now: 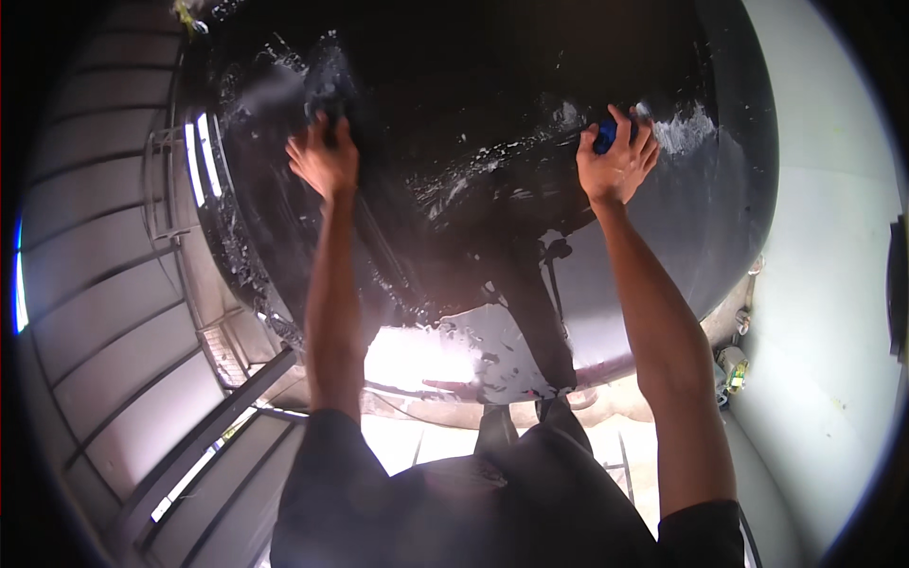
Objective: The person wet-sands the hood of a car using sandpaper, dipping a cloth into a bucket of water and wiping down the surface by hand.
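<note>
My right hand (617,166) pinching a blue sponge (604,135) in its grip against the wet black car body (492,114), my left hand (325,156) pressing flat, fingers spread, foam streaking between them.

glossy black car body (492,85) with white suds, blue sponge (604,137)

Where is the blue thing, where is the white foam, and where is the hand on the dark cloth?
Small blue sponge (603,138), head view: its end showing at the right hand's fingers.
White soap foam (684,133), head view: the thick patch on the black car.
Left hand (325,161), head view: the back of the hand.
</note>
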Demonstrator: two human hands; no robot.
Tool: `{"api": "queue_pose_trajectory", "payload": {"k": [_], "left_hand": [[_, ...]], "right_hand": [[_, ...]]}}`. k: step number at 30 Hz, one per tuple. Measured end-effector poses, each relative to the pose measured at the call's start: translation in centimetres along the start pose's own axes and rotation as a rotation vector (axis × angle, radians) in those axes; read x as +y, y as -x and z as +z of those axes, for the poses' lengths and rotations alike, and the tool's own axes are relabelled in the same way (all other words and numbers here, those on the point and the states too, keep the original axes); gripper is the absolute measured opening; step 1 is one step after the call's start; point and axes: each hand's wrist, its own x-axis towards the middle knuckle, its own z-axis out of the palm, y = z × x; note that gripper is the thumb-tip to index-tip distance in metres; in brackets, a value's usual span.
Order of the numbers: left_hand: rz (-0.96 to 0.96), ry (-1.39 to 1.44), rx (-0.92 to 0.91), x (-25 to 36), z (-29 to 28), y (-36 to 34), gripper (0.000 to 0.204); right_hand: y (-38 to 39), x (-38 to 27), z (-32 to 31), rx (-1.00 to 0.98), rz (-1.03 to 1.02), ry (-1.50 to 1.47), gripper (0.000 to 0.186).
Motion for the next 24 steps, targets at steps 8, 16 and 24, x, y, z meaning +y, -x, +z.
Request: {"api": "queue_pose_trajectory", "payload": {"k": [8,16,24], "left_hand": [[0.088,0.101,-0.013,2.0,-9.1,11.9,0.044],[0.17,0.03,0.086,-0.3,-2.7,3.1,0.037],[0.238,0.143,0.059,-0.4,-2.6,3.5,0.037]], "right_hand": [[-0.1,-0.3,-0.2,0.046,-0.022,0.015,0.051],[-0.4,-0.6,-0.4,0.051,-0.006,-0.016,0.048],[0.0,-0.1,0.0,0.035,0.018,0.008,0.049]]}}
